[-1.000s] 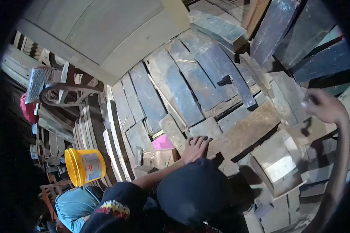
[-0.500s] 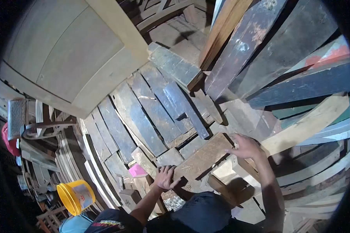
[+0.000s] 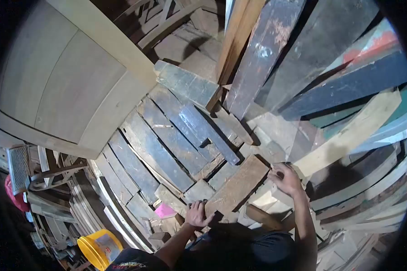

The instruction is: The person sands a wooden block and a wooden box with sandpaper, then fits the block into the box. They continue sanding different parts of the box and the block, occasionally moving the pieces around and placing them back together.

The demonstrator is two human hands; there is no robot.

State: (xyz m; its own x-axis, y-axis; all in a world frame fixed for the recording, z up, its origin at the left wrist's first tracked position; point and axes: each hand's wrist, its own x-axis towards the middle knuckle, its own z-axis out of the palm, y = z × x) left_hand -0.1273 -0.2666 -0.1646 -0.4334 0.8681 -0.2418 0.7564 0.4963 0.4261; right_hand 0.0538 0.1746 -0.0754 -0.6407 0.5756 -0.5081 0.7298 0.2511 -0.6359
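A short brown board (image 3: 237, 185) lies slantwise in front of me. At its lower left end is my left hand (image 3: 197, 215), its fingers bent but apart and the thumb stretched toward the board's edge. My right hand (image 3: 285, 177) is just off the board's upper right end, thumb and forefinger curved near each other; whether anything small lies between them I cannot make out. A bright pink piece (image 3: 165, 210) lies left of my left hand. Beyond the board are dark bluish planks (image 3: 167, 149) laid side by side, with a notched blue piece (image 3: 208, 131) on them.
A large wooden panel (image 3: 59, 77) stands at upper left. Long painted boards (image 3: 267, 54) lean at upper right, and a pale curved board (image 3: 352, 135) is at right. A yellow bucket (image 3: 99, 248) sits at lower left. Stacked curved slats (image 3: 83, 203) lie at left.
The view has shifted, so most things appear moved left. My right hand has come off the board's end, and its fingers are more curled. My left hand remains by the lower end.
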